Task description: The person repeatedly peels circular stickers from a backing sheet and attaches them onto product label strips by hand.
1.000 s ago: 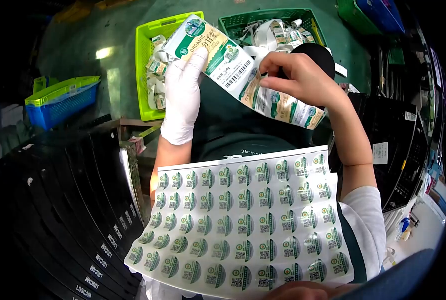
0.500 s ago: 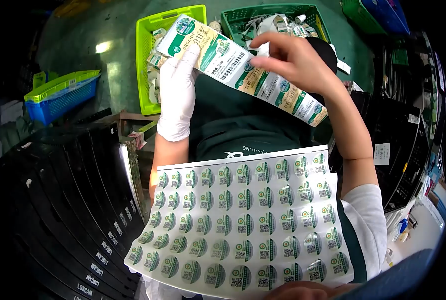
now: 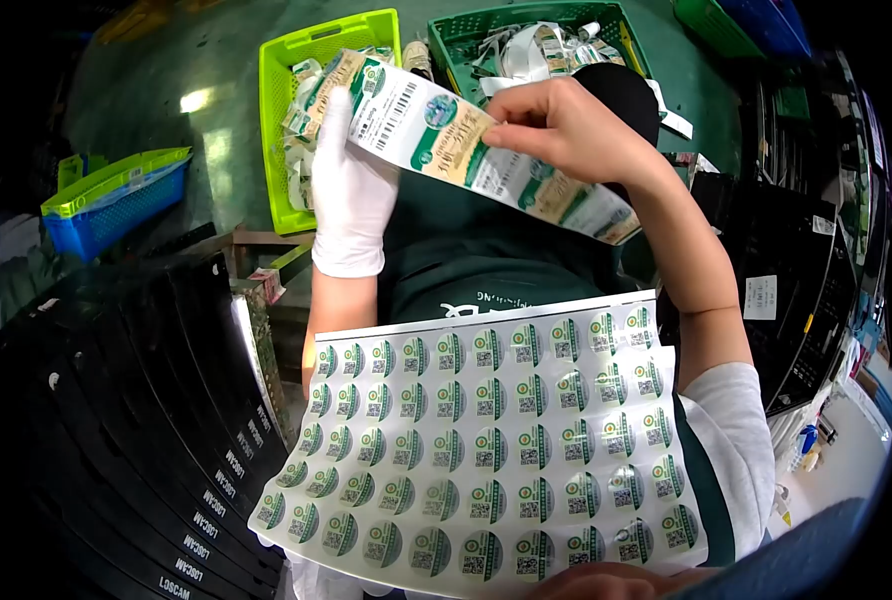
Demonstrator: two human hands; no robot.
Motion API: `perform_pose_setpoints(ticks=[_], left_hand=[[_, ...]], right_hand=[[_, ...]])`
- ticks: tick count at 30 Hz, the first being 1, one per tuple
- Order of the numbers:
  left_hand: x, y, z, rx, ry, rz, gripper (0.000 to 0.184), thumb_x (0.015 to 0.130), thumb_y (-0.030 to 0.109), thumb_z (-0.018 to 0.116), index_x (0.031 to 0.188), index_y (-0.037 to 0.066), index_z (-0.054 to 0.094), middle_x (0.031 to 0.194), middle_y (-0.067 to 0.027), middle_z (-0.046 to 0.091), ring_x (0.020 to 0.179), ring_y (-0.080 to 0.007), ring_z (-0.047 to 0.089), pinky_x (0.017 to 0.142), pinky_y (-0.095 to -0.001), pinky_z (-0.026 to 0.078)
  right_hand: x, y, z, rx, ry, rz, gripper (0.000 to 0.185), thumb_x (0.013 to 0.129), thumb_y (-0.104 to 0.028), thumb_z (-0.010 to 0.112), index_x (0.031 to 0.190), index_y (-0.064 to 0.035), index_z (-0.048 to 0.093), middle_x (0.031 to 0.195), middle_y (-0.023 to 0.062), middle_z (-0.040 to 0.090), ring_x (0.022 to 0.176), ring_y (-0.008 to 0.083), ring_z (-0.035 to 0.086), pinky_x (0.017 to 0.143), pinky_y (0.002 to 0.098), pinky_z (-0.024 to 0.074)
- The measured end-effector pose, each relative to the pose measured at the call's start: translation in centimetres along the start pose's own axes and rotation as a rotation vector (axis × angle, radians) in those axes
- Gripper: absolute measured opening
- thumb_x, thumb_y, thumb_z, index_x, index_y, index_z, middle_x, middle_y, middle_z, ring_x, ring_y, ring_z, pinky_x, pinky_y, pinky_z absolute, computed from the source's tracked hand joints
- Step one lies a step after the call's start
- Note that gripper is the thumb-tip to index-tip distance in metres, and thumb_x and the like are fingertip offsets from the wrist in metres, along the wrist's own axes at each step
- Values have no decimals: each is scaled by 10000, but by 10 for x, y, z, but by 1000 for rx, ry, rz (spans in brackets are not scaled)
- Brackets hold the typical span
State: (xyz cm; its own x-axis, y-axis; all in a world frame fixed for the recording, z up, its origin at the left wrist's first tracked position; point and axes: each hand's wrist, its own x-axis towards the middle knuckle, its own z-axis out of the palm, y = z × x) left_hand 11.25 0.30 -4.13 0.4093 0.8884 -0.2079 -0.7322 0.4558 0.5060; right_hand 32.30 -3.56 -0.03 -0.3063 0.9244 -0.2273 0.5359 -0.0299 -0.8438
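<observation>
A long strip of printed labels (image 3: pixel 401 120), green, beige and white with barcodes, slants down to the right above my dark apron. My left hand (image 3: pixel 351 195), in a white glove, grips its upper left part, thumb on the printed face. My right hand (image 3: pixel 556 125) is bare, with thumb and forefinger closed together against the middle of the strip. Its other fingers are curled, and anything tiny between the fingertips is hidden. Nearer to me, a white sheet of round green stickers (image 3: pixel 486 450) with QR codes spreads across my front, over part of my left forearm.
A lime-green crate (image 3: pixel 271 130) and a dark green crate (image 3: pixel 536 15), both holding label strips, stand on the floor ahead. Black crates (image 3: pixel 156 420) marked LOSCAM are stacked at left. A blue basket (image 3: pixel 116 205) lies beyond them. Dark crates (image 3: pixel 796 270) stand at right.
The label strip has slid up and left through my left hand's grip. My right fingers, which held a small whitish piece above the strip, have come down onto a label.
</observation>
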Motion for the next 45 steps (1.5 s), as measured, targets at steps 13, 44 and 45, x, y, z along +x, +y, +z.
perform_pose_setpoints(ticks=[13, 44, 45], left_hand=[[-17, -37, 2, 331, 168, -111, 296, 938, 128, 515, 1202, -5, 501, 1080, -108, 618, 951, -183, 631, 804, -306, 533], [-18, -82, 15, 147, -90, -250, 369, 951, 119, 477, 1304, 43, 401, 1216, -96, 513, 1101, -219, 545, 896, -408, 481], [-17, -75, 19, 124, -42, -236, 335, 954, 122, 484, 1271, 26, 435, 1174, -98, 540, 1056, -215, 574, 859, -378, 512]], right_hand=[[4, -16, -17, -150, 54, -232, 386, 825, -5, 597, 1189, -78, 493, 814, -1, 536, 707, 96, 522, 616, 249, 442], [16, -40, -27, 32, 239, -150, 353, 817, -58, 621, 1128, -28, 458, 809, 61, 593, 788, 154, 581, 711, 291, 474], [11, -39, -35, -27, 239, -117, 386, 817, -52, 614, 1162, -23, 443, 889, 80, 588, 818, 159, 584, 731, 292, 481]])
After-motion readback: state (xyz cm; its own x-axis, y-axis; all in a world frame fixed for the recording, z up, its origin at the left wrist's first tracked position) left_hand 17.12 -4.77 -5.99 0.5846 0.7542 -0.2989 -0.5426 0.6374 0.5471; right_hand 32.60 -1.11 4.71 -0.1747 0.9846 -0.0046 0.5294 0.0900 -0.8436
